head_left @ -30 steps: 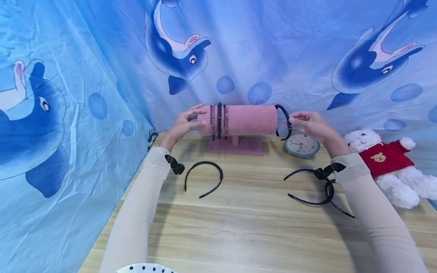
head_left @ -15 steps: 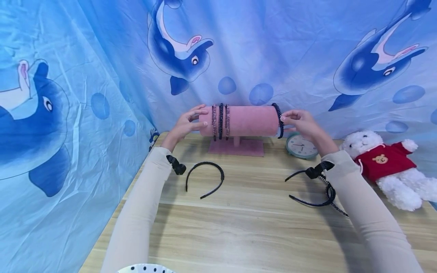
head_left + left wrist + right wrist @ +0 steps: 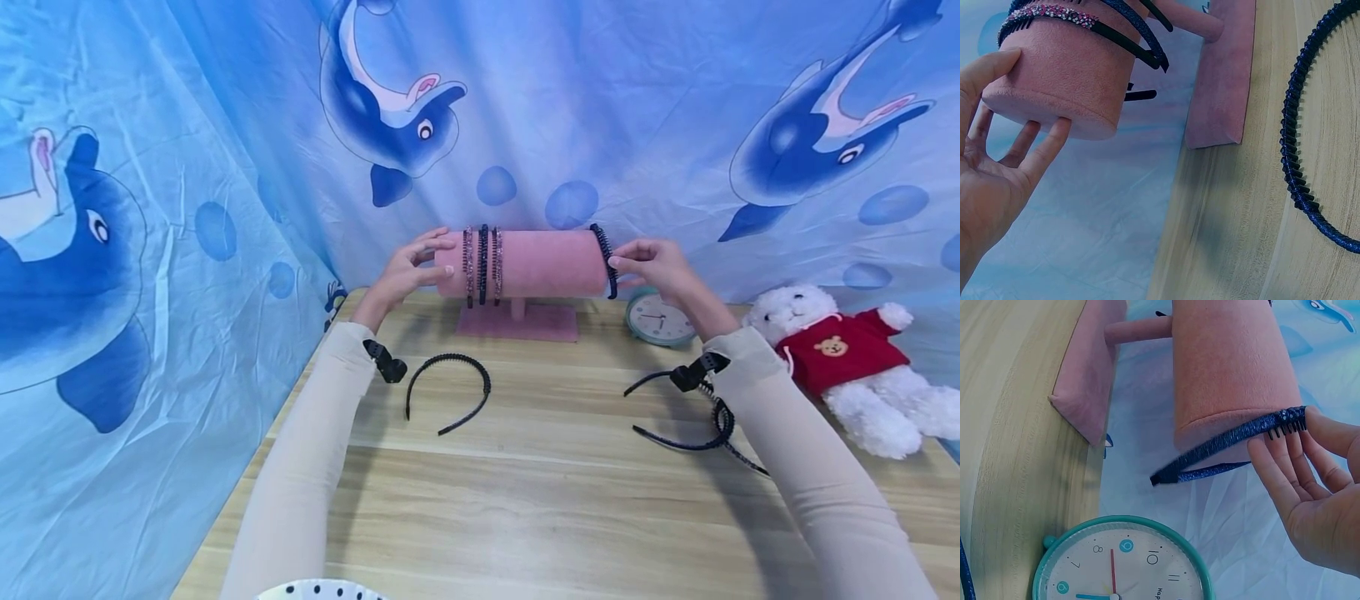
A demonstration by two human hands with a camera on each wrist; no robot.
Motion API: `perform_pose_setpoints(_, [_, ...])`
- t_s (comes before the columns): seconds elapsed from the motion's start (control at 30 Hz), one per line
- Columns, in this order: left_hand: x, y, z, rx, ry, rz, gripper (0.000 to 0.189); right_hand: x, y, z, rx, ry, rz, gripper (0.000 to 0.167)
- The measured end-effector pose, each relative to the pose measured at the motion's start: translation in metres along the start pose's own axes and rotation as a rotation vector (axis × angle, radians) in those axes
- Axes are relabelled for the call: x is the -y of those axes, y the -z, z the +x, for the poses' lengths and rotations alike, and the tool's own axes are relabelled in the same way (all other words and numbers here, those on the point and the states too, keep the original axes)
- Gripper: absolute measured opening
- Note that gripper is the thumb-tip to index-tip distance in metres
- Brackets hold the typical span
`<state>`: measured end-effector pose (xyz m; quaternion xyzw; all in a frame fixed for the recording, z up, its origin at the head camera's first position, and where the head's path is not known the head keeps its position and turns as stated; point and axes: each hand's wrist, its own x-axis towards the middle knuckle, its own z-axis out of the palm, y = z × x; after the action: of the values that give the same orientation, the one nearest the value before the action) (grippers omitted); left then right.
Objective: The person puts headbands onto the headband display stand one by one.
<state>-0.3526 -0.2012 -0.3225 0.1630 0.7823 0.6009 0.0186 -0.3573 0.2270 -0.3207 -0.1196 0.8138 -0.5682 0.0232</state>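
A pink padded headband stand (image 3: 555,262) lies horizontally on its post, with three headbands (image 3: 483,265) round its left part: two glittery pinkish ones and a dark one between them. My left hand (image 3: 405,271) grips the roll's left end, its thumb (image 3: 1000,62) on the side and other fingers against the end face. At the opposite end, my right hand (image 3: 660,268) pinches a dark blue toothed headband (image 3: 1229,439) between thumb and fingers. That headband sits over the rim of the roll's right end, its tips (image 3: 1163,477) hanging past the edge in the right wrist view.
A dark headband (image 3: 486,385) lies on the table left of centre. More headbands (image 3: 682,448) overlap on the right, partly under my right forearm. A teal-rimmed clock (image 3: 660,318) stands close to the stand, beside a white teddy bear (image 3: 843,354) in red. A dolphin-print curtain (image 3: 645,108) hangs behind.
My right hand has moved left, bringing the dark blue headband from beyond the roll's right end onto its rim. The left hand has stayed at the left end.
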Motion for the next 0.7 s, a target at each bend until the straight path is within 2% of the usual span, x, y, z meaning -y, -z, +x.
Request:
perform_pose_setpoints(0.6, [0.001,-0.001,0.000,-0.004,0.001,-0.011,0.053,0.009,-0.001,0.000,-0.020,0.095,-0.142,0.036])
perform_pose_setpoints(0.7, [0.001,-0.001,0.001,-0.008,0.002,-0.006,0.053,0.010,-0.001,0.001,-0.013,0.124,-0.188,0.042])
